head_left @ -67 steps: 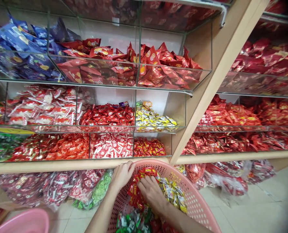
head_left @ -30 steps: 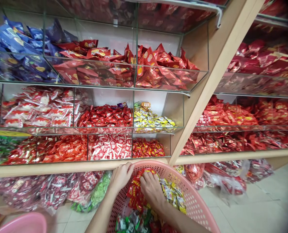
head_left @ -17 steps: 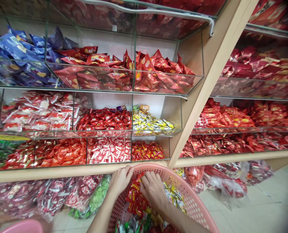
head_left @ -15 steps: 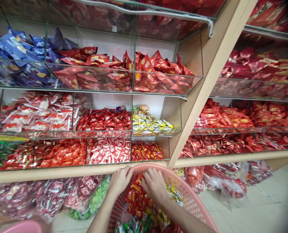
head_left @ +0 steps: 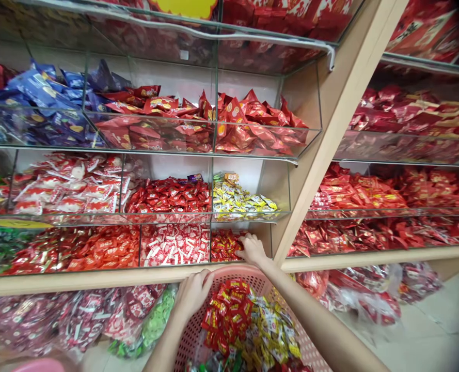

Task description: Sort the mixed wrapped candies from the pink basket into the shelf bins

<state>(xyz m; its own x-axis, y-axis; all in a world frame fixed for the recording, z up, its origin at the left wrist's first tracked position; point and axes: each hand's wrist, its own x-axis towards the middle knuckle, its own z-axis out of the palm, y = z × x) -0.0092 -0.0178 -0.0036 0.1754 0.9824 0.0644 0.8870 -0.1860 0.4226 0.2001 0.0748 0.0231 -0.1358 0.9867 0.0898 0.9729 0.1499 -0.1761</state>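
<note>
My left hand [head_left: 192, 292] is closed over the left rim of a pink plastic basket [head_left: 180, 336] with perforated walls. Inside the basket lie red-wrapped candies [head_left: 229, 310], yellow-and-white wrapped candies [head_left: 271, 330] and some green and dark ones near the bottom edge. My right hand [head_left: 252, 249] reaches over the basket into the lowest right shelf compartment. Its loosely bent fingers touch the small red-and-yellow wrapped candies [head_left: 225, 245] there; nothing shows in its grasp, though the fingertips are partly hidden.
Glass-fronted shelf compartments hold blue packets [head_left: 43, 88], red packets [head_left: 248, 116] and yellow-and-white candies [head_left: 240, 196]. A slanting wooden post [head_left: 330, 139] divides the shelves. Bagged candies [head_left: 90, 315] rest below the wooden ledge [head_left: 97, 279]. Part of another pink container [head_left: 39, 366] shows at lower left.
My right hand has moved from above the red candies in the basket up and forward into the lowest right compartment. My left hand stays on the rim. The view has tilted up slightly.
</note>
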